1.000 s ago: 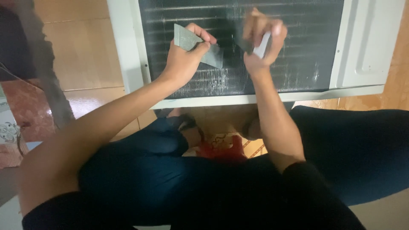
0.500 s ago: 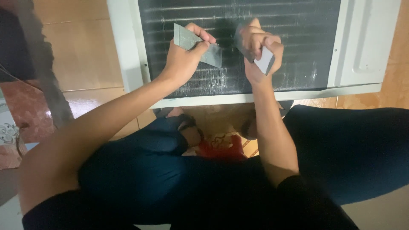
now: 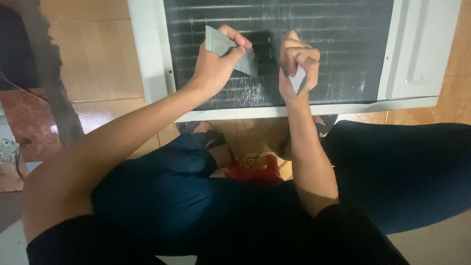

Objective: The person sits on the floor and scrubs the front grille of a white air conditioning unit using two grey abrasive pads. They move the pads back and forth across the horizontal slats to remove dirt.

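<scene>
Left hand [image 3: 216, 68] pinches grey card [image 3: 230, 49]; right hand [image 3: 297, 64] grips small white tool [image 3: 298, 78] against dark fin panel [image 3: 343, 49]. Risk: hard pressure at 12 o'clock bends fins.

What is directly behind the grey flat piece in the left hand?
Behind the grey flat piece in the left hand are the dark coil fins. The fins under the piece itself are covered.
</scene>
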